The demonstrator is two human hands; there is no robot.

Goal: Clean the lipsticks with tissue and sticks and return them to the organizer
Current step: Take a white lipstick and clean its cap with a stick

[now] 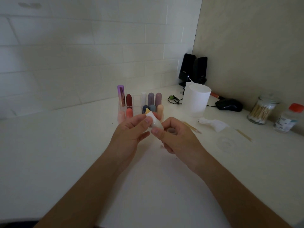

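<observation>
My left hand [130, 130] pinches a white tissue [154, 121] between thumb and fingers, just in front of the organizer. The tissue is wrapped over the top of a lipstick [171, 130] that my right hand [177, 137] grips in curled fingers; most of the tube is hidden. The clear organizer [137, 102] stands behind my hands on the white counter. It holds several lipsticks, among them a tall purple one [121, 96], a dark red one [129, 99] and a peach one [160, 110].
A white cup [196, 99], two black speakers [192, 68] and a mouse [229, 104] stand at the back right. To the right are a crumpled tissue [213, 124], loose wooden sticks [192, 127], a clear lid [226, 142], a jar of cotton swabs [260, 111] and a red-capped bottle [289, 119].
</observation>
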